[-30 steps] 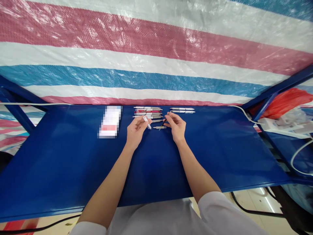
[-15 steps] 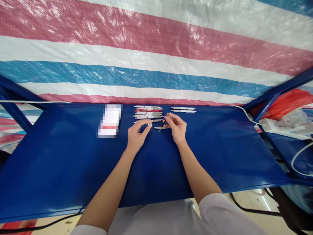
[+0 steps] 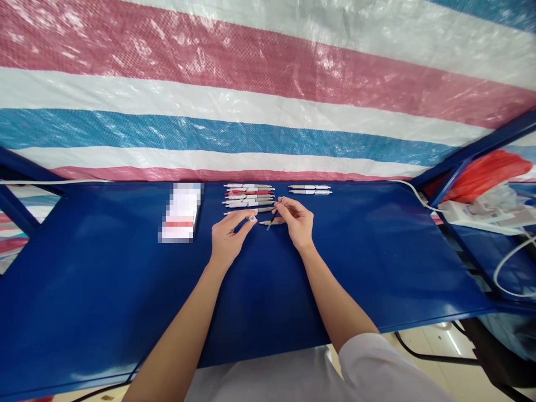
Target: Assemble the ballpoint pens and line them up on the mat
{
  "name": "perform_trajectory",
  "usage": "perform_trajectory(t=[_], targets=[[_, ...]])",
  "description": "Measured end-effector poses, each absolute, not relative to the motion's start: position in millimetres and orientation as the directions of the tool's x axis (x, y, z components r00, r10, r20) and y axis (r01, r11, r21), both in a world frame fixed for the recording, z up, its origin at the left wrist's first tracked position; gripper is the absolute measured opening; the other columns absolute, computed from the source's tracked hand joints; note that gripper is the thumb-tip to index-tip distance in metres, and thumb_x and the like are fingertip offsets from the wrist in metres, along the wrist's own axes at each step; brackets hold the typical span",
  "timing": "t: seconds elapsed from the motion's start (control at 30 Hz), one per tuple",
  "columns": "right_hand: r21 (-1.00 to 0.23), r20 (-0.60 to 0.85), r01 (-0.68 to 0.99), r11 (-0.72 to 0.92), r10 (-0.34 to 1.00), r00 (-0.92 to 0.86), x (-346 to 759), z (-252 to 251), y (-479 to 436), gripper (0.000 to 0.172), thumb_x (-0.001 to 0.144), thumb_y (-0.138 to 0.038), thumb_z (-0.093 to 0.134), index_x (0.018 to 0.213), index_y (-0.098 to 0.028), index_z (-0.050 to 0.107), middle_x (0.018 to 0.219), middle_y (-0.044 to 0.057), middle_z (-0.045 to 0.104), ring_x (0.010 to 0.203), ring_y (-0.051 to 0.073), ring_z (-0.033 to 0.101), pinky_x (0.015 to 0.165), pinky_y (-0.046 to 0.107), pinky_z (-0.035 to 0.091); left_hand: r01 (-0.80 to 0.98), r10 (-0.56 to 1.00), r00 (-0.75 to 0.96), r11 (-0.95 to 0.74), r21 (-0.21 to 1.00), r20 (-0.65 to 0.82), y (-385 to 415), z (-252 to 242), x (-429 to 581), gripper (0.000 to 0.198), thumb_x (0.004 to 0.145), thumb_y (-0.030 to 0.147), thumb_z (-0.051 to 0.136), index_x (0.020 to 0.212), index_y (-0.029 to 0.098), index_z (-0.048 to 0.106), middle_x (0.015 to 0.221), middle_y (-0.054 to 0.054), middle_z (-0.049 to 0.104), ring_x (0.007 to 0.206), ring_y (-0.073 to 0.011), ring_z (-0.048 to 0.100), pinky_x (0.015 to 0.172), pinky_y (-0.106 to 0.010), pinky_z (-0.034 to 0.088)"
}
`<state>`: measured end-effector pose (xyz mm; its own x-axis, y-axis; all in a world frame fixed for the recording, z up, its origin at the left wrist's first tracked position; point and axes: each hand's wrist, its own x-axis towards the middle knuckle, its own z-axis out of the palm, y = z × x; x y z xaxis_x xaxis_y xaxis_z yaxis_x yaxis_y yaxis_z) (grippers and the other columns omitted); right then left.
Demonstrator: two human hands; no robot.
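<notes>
My left hand [image 3: 228, 237] pinches a small whitish ring-shaped piece [image 3: 252, 219] between thumb and fingers. To its right, my right hand [image 3: 298, 220] holds a thin dark pen refill [image 3: 272, 218], its lower end slanting down to the left. Behind the refill a grey pen part [image 3: 264, 223] lies on the blue table [image 3: 268, 290]. Several white and grey pens [image 3: 249, 197], one of them red [image 3: 243, 192], lie in a stack of rows beyond my left hand. Two more pens [image 3: 310, 189] rest beyond my right hand.
A blurred white and red box or packet [image 3: 180, 212] lies left of the pens. At the right edge are a white power strip [image 3: 481, 218] with cables and a red plastic bag [image 3: 488, 176]. Striped sheeting [image 3: 268, 100] hangs behind the table, between blue frame bars.
The view has shifted slightly, so the table items and both hands appear a little further left and lower. Both hands keep their hold on the same pieces.
</notes>
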<state>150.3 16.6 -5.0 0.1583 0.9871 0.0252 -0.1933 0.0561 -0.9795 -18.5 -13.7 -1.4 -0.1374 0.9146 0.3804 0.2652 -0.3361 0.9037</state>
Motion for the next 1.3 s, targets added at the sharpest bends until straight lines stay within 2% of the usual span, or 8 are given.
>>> perform_trajectory(t=[0.17,0.33,0.5,0.6,0.73,0.9,1.07,1.3], targets=[[-0.978,0.031,-0.198,0.062,0.987,0.159,150,-5,16,0.029,0.070,-0.043,0.079,0.089,-0.022,0.074,0.091,0.001,0.075,0.074,0.017,0.072,0.061,0.030,0.065,0.309,0.890,-0.151,-0.370,0.876,0.429,-15,3,-19,0.015,0.082,0.025,0.073,0.093,0.032,0.080,0.097,0.001,0.077,0.086,-0.0209,0.072,0.090,-0.036,0.056],[-0.981,0.037,-0.184,0.066,0.987,0.157,150,-4,16,0.031,0.070,-0.045,0.078,0.090,-0.022,0.074,0.090,0.002,0.075,0.076,0.018,0.072,0.062,0.031,0.065,0.285,0.906,-0.177,-0.326,0.901,0.384,-14,1,-21,0.014,0.080,0.026,0.075,0.092,0.031,0.080,0.096,0.001,0.077,0.086,-0.0221,0.072,0.091,-0.037,0.057],[-0.983,0.064,-0.161,0.092,0.983,0.172,148,-5,15,0.027,0.072,-0.044,0.077,0.089,-0.022,0.074,0.090,0.001,0.076,0.078,0.018,0.073,0.067,0.032,0.066,0.168,0.918,-0.233,-0.288,0.943,0.322,-11,-4,-21,0.019,0.075,0.030,0.079,0.094,0.026,0.080,0.094,-0.001,0.078,0.087,-0.0241,0.073,0.089,-0.041,0.059],[-0.983,0.088,-0.146,0.112,0.983,0.162,147,-4,13,0.025,0.074,-0.044,0.075,0.089,-0.023,0.074,0.093,0.002,0.076,0.080,0.018,0.073,0.070,0.033,0.066,0.081,0.939,-0.249,-0.224,0.971,0.237,-10,-6,-20,0.025,0.075,0.032,0.080,0.099,0.023,0.079,0.093,-0.002,0.078,0.085,-0.0248,0.074,0.087,-0.041,0.060],[-0.980,0.178,-0.068,0.188,0.975,0.133,148,0,7,0.021,0.079,-0.043,0.071,0.089,-0.025,0.074,0.098,0.002,0.074,0.080,0.018,0.072,0.071,0.033,0.064,0.020,0.968,-0.215,-0.130,0.991,0.131,-7,-9,-21,0.032,0.075,0.036,0.079,0.103,0.020,0.076,0.093,-0.005,0.078,0.086,-0.0258,0.074,0.087,-0.041,0.060],[-0.943,0.326,0.095,0.318,0.942,0.084,149,-1,1,0.016,0.081,-0.040,0.069,0.088,-0.028,0.076,0.094,0.002,0.074,0.083,0.018,0.071,0.068,0.031,0.063,-0.086,0.977,-0.198,-0.096,0.992,0.078,-2,-13,-23,0.039,0.072,0.038,0.082,0.104,0.018,0.074,0.095,-0.007,0.077,0.083,-0.0265,0.075,0.082,-0.042,0.061],[-0.889,0.445,0.129,0.439,0.896,0.016,151,-4,0,0.013,0.083,-0.034,0.068,0.092,-0.030,0.077,0.095,0.002,0.076,0.082,0.018,0.071,0.074,0.034,0.064,-0.104,0.981,-0.182,-0.085,0.991,0.065,0,-16,-23,0.042,0.071,0.040,0.083,0.106,0.018,0.073,0.094,-0.008,0.077,0.082,-0.0257,0.075,0.080,-0.041,0.061],[-0.801,0.584,0.188,0.568,0.811,0.040,151,-11,4,0.013,0.085,-0.028,0.066,0.092,-0.025,0.077,0.092,0.004,0.077,0.079,0.017,0.072,0.067,0.030,0.064,-0.105,0.986,-0.158,-0.072,0.992,0.054,1,-18,-24,0.046,0.072,0.043,0.082,0.108,0.016,0.071,0.097,-0.009,0.076,0.083,-0.0246,0.075,0.080,-0.039,0.062]])
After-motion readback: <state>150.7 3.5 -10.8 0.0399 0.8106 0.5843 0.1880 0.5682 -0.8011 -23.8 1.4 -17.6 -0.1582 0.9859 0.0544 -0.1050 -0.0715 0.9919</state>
